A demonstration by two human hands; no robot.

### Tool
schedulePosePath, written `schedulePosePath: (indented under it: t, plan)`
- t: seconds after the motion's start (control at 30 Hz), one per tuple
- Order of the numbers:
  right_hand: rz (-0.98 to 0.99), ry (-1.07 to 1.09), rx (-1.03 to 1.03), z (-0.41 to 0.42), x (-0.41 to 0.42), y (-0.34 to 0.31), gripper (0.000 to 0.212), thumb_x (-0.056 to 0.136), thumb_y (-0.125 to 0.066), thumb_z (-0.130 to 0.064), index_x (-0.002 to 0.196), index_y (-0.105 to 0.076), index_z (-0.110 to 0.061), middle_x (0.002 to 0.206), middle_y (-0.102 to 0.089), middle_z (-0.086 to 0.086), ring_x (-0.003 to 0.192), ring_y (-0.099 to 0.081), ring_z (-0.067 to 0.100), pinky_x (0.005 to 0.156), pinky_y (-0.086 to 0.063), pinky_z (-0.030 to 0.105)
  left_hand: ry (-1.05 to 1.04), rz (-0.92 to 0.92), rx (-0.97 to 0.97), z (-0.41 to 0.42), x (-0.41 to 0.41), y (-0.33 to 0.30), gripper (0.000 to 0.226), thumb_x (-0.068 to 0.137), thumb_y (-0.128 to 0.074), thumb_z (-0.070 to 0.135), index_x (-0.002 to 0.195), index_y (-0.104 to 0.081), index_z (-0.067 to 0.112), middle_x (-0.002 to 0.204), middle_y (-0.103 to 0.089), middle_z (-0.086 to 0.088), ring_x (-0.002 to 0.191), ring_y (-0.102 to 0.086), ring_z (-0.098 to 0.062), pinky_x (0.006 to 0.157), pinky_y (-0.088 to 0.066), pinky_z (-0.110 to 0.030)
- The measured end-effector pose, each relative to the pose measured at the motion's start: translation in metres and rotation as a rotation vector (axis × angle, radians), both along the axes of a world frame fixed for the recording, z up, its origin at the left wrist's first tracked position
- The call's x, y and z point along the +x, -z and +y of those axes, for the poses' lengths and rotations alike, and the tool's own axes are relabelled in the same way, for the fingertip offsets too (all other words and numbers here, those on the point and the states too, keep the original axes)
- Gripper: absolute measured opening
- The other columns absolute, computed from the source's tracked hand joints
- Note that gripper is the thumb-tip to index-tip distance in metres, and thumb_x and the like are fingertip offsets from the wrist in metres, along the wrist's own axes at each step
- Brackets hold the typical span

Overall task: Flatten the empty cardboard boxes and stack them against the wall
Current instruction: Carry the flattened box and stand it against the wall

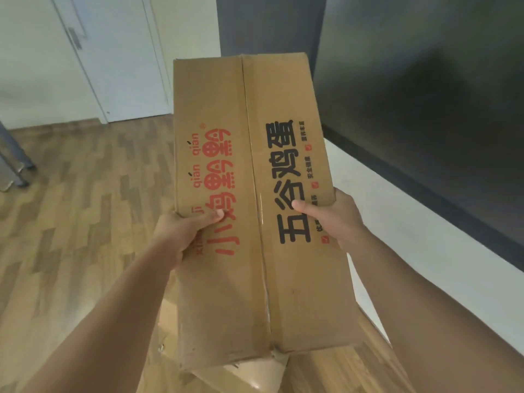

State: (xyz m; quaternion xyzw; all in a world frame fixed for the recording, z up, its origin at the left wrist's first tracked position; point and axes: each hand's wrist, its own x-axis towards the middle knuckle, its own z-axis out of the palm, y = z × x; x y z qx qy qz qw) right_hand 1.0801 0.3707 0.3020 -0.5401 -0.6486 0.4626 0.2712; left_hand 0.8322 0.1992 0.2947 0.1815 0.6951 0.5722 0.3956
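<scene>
A long brown cardboard box with red and black printed characters is held up in front of me, its taped seam running lengthwise down the middle. My left hand grips its left edge, thumb pressed on the top face. My right hand grips the right edge the same way, thumb on top. The fingers of both hands are hidden under the box. More cardboard shows below the box's near end.
A dark wall with a white baseboard runs along the right. A white door stands at the back left. Wood floor spreads to the left, with grey metal furniture legs at the far left.
</scene>
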Motion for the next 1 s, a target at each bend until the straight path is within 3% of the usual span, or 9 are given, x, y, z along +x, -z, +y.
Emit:
schedulePosePath:
  t: [0.2,0.37,0.53,0.63,0.8,1.0]
  plan:
    - [0.051,0.185,0.101,-0.100,0.055,-0.077,0.072,0.069,-0.091,-0.060,0.130,-0.062,-0.035,0.121,-0.073,-0.008,0.113,-0.069,0.022,0.099,-0.057,0.057,0.153,0.059,0.103,-0.056,0.029,-0.079,0.086,0.031,-0.103,0.041,0.111,-0.078,0.019,0.098,-0.083,0.000,0.091,-0.080,-0.022,0.088,-0.063,-0.047]
    - [0.091,0.309,0.153,-0.180,0.110,-0.121,0.081,0.057,-0.090,-0.067,0.128,-0.065,-0.036,0.119,-0.075,-0.009,0.113,-0.070,0.022,0.098,-0.058,0.057,0.278,0.077,0.172,-0.096,0.068,-0.125,0.078,0.046,-0.104,0.033,0.117,-0.075,0.019,0.099,-0.083,0.001,0.089,-0.080,-0.020,0.082,-0.064,-0.041]
    - [0.111,0.444,0.205,-0.260,0.188,-0.156,0.068,0.068,-0.092,-0.056,0.126,-0.065,-0.032,0.115,-0.076,-0.008,0.109,-0.072,0.021,0.097,-0.058,0.057,0.430,0.081,0.230,-0.133,0.136,-0.161,0.057,0.061,-0.101,0.026,0.110,-0.073,0.022,0.085,-0.082,0.008,0.072,-0.080,-0.010,0.058,-0.060,-0.027]
    - [0.100,0.527,0.228,-0.309,0.240,-0.169,0.066,0.069,-0.092,-0.056,0.125,-0.065,-0.034,0.113,-0.076,-0.009,0.106,-0.072,0.019,0.095,-0.059,0.056,0.530,0.095,0.267,-0.156,0.184,-0.172,0.057,0.061,-0.100,0.027,0.112,-0.074,0.024,0.091,-0.083,0.006,0.084,-0.080,-0.017,0.069,-0.059,-0.032]
    - [0.112,0.700,0.252,-0.427,0.344,-0.189,0.059,0.073,-0.093,-0.050,0.121,-0.065,-0.031,0.108,-0.077,-0.009,0.100,-0.074,0.018,0.089,-0.061,0.049,0.735,0.064,0.316,-0.216,0.293,-0.190,0.053,0.067,-0.098,0.022,0.113,-0.073,0.020,0.089,-0.083,0.003,0.074,-0.080,-0.015,0.062,-0.060,-0.031]
    - [0.099,0.936,0.291,-0.603,0.467,-0.205,0.049,0.076,-0.091,-0.048,0.114,-0.064,-0.033,0.101,-0.076,-0.013,0.090,-0.072,0.010,0.062,-0.050,0.030,0.990,0.030,0.327,-0.313,0.441,-0.197,0.070,0.053,-0.101,0.032,0.117,-0.074,0.020,0.097,-0.083,-0.001,0.090,-0.080,-0.025,0.086,-0.063,-0.048]
